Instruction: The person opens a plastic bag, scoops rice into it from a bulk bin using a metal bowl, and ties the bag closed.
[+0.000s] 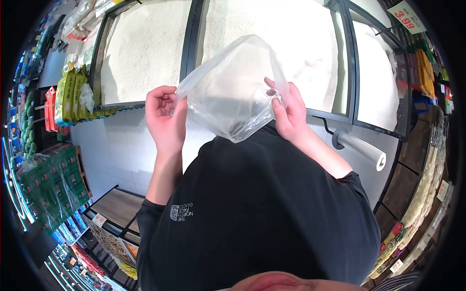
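A clear plastic bag (pixel 228 92) is spread between my two hands in front of my chest, its mouth stretched apart. My left hand (pixel 165 114) pinches the bag's left edge, with fingers curled in and the thumb up against the film. On the other side, my right hand (pixel 290 109) grips the right edge between thumb and fingers, some of which show through the film. No contents can be seen inside the bag. Just beyond it lie black-framed bins (pixel 195 39) filled with a white, grainy or powdery food that looks like rice or flour.
A roll of plastic bags (pixel 361 149) sticks out from the bin front at right. Green-yellow packages (pixel 72 94) hang at the bins' left. Green wrapped cartons (pixel 53 186) are stacked at lower left, near a wooden-topped shelf (pixel 119 206). A price sign (pixel 407 18) stands at upper right.
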A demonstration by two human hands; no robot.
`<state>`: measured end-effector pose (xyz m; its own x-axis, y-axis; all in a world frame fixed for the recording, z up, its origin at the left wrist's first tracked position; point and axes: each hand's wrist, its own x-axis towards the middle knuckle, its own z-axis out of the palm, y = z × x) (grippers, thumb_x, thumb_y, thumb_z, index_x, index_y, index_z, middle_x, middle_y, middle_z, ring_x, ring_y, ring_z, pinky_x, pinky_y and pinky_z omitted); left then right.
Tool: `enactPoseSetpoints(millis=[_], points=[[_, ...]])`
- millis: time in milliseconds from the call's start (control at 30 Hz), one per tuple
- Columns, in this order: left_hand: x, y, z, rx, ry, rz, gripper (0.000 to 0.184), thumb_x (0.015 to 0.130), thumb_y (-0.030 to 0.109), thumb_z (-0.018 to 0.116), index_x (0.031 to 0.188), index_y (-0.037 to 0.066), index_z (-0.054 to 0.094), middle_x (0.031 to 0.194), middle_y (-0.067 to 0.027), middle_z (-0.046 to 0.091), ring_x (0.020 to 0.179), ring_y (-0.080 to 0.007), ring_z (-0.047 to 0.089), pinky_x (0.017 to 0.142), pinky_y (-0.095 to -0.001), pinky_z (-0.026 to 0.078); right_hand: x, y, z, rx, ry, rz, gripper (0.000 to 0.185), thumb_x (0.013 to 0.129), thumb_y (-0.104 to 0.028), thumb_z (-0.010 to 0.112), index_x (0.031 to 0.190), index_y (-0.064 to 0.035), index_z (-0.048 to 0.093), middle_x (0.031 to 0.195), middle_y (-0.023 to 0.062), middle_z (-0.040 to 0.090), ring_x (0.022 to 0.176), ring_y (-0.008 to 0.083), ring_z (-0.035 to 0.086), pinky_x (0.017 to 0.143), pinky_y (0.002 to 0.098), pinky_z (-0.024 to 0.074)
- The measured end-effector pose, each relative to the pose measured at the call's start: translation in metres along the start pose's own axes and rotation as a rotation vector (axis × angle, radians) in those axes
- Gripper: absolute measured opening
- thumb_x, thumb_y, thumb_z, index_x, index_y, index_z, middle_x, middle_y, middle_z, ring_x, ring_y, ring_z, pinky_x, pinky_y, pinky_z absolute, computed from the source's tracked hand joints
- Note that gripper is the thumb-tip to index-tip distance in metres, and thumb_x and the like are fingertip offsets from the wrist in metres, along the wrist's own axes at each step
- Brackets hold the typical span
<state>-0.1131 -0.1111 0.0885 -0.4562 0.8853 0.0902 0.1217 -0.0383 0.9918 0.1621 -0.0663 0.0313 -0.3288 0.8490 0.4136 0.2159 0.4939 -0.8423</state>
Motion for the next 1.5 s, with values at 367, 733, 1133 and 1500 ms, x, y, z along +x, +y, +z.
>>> enactPoseSetpoints(millis=[367, 733, 1133, 1500], points=[[-0.004, -0.034, 0.015, 0.43, -0.147, -0.059, 0.015, 0.089, 0.004, 0.076, 0.1, 0.004, 0.065, 0.095, -0.0008, 0.064, 0.081, -0.0076, 0.057, 0.068, -0.022, 0.047, -0.008, 0.028, -0.013, -0.037, 0.114, 0.238, 0.04, 0.087, -0.004, 0.073, 0.126, -0.0059, 0.064, 0.096, 0.0077, 0.066, 0.088, 0.022, 0.066, 0.085, 0.0334, 0.0541], [0.007, -0.037, 0.036, 0.336, -0.203, -0.239, 0.008, 0.095, 0.005, 0.072, 0.101, 0.002, 0.066, 0.08, 0.0067, 0.056, 0.073, -0.0014, 0.048, 0.066, -0.0177, 0.038, -0.013, 0.05, -0.063, 0.076, 0.023, 0.357, 0.033, 0.089, -0.011, 0.076, 0.12, -0.0088, 0.065, 0.089, 0.003, 0.067, 0.086, 0.02, 0.067, 0.08, 0.0321, 0.0547], [0.009, -0.044, 0.044, 0.14, -0.199, -0.188, 0.023, 0.096, -0.005, 0.067, 0.103, 0.005, 0.047, 0.096, -0.0069, 0.066, 0.083, -0.0082, 0.058, 0.077, -0.0221, 0.047, -0.027, 0.137, -0.106, -0.127, 0.481, 0.479, 0.011, 0.095, -0.01, 0.068, 0.103, -0.0028, 0.069, 0.096, 0.0108, 0.07, 0.088, 0.0203, 0.069, 0.077, 0.0318, 0.0548], [-0.005, -0.042, 0.021, 0.229, -0.185, -0.11, 0.02, 0.095, -0.006, 0.066, 0.101, 0.005, 0.05, 0.098, -0.0043, 0.063, 0.082, -0.0076, 0.054, 0.077, -0.0217, 0.045, 0.02, 0.295, -0.181, 0.305, 0.2, 1.378, 0.05, 0.099, -0.034, 0.06, 0.131, 0.0046, 0.053, 0.105, 0.0144, 0.065, 0.066, 0.0152, 0.058, 0.053, 0.0303, 0.0461]])
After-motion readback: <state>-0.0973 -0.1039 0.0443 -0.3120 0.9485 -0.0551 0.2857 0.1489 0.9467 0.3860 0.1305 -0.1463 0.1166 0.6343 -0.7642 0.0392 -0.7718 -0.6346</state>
